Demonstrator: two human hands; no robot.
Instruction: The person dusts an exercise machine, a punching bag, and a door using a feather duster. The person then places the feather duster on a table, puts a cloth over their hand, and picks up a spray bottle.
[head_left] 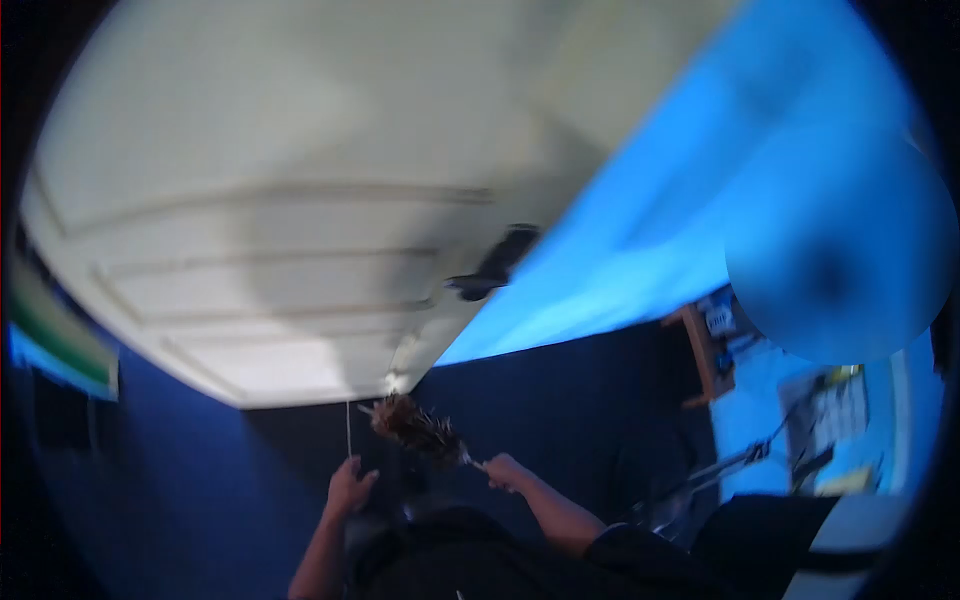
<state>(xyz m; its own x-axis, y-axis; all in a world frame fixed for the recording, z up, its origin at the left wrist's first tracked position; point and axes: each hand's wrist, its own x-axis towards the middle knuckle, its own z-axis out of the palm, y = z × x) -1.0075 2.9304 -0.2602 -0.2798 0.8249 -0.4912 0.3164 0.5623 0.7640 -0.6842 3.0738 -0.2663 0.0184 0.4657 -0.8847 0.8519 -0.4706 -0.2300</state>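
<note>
My right hand [508, 473] is closed around the thin handle of a brown feather duster [418, 430]. The duster's feathers point up and to the left, close to the lower corner of a white panelled door [270, 250]. To the left, my left hand [350, 486] grips the lower end of a thin pale stick or cord [349, 430]; blur hides which it is. That thin piece runs straight up toward the door's bottom edge. A black door handle [495, 265] sits near the door's right edge, away from both hands.
A bright blue wall [620, 250] adjoins the door. At the right are a round, pale blue disc [840, 250], a brown wooden piece of furniture [705, 355] and a dark seat-like shape [760, 540]. Dark floor [570, 410] spreads below the wall.
</note>
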